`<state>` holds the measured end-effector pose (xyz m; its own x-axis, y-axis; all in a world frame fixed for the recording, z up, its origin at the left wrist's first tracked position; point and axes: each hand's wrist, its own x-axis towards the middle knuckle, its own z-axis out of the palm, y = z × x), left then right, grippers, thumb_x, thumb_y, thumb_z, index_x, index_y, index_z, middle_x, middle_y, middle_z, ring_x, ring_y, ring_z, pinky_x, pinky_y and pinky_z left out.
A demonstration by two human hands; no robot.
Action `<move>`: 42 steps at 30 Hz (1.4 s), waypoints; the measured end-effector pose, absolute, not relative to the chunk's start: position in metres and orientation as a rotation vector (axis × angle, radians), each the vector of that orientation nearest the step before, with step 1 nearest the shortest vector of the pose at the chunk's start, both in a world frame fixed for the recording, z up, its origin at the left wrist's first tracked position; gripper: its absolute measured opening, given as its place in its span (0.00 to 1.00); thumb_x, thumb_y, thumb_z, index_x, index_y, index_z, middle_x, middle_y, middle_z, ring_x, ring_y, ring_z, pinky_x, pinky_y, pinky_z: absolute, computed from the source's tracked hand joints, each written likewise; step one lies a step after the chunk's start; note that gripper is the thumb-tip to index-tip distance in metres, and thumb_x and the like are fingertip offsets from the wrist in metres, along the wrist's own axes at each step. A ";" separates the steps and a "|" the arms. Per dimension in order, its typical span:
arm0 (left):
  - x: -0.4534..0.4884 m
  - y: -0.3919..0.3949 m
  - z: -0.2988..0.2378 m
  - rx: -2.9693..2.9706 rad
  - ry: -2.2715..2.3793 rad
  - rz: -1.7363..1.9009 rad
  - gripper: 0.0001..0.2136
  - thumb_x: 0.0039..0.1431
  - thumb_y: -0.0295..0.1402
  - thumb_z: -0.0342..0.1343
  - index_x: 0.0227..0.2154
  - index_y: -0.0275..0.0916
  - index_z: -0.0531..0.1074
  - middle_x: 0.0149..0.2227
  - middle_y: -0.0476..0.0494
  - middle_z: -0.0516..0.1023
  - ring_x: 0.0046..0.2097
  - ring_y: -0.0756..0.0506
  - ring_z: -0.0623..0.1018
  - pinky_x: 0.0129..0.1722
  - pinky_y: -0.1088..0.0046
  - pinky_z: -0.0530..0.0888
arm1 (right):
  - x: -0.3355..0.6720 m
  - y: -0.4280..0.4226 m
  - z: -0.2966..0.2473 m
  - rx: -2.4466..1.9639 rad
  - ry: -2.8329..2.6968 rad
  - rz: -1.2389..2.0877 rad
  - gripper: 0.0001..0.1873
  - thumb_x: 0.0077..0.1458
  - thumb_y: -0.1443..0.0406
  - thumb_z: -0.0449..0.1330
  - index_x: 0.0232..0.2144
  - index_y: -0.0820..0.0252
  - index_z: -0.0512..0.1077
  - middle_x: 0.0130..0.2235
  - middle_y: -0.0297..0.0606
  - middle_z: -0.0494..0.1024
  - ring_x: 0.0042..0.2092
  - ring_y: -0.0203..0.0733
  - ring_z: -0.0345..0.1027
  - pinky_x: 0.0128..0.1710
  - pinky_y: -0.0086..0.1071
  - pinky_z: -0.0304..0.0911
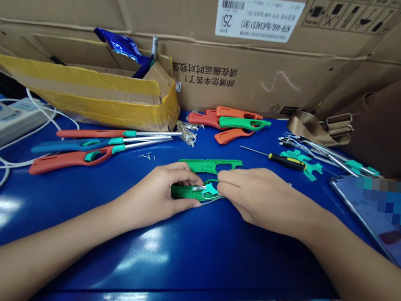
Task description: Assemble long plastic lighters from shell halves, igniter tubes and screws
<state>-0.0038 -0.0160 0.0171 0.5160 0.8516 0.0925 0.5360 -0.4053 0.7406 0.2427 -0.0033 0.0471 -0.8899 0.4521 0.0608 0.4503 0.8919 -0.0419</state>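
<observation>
My left hand (166,192) grips a green lighter shell half (184,192) near the middle of the blue table, thumb in front and fingers behind. Inside that shell sit a small metal-and-white part, thin wires and a teal trigger (211,189). My right hand (253,195) is closed at the shell's right end, fingertips pressed together; what they pinch is hidden. Just behind both hands lies the other green shell half (206,164), its inner side up. Several small screws (147,156) are scattered beyond my left hand.
Assembled long lighters (87,157) lie at left, before a yellow-taped box (118,107). Orange and green shells (239,123) are piled at the back. A screwdriver (288,161), teal triggers (312,169), metal tubes with wires (330,153) and a phone (377,219) lie right.
</observation>
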 end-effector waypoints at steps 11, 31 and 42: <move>-0.003 -0.016 0.019 2.106 1.120 0.623 0.11 0.56 0.30 0.67 0.43 0.38 0.80 0.40 0.45 0.80 0.43 0.44 0.78 0.46 0.64 0.76 | 0.239 -0.004 0.048 -0.774 -3.018 0.050 0.09 0.63 0.75 0.54 0.34 0.60 0.71 0.35 0.36 0.73 0.33 0.40 0.64 0.30 0.35 0.51; -0.004 -0.018 0.018 2.095 1.161 0.646 0.12 0.54 0.29 0.70 0.42 0.38 0.81 0.40 0.45 0.81 0.42 0.45 0.79 0.46 0.66 0.77 | 0.240 -0.001 0.045 -0.742 -3.001 0.134 0.11 0.64 0.75 0.53 0.36 0.60 0.73 0.37 0.36 0.75 0.35 0.39 0.65 0.32 0.34 0.54; -0.006 -0.018 0.017 2.127 1.151 0.695 0.15 0.54 0.30 0.69 0.45 0.39 0.78 0.40 0.47 0.81 0.40 0.47 0.80 0.44 0.69 0.78 | 0.241 -0.001 0.047 -0.846 -2.988 0.284 0.12 0.66 0.72 0.53 0.34 0.61 0.76 0.36 0.38 0.75 0.35 0.39 0.66 0.32 0.33 0.54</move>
<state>-0.0055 -0.0185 0.0167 0.4828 0.8619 0.1549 0.5385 -0.4317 0.7236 0.2409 -0.0011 0.0473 -0.8525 0.5220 -0.0271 0.5177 0.8362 -0.1811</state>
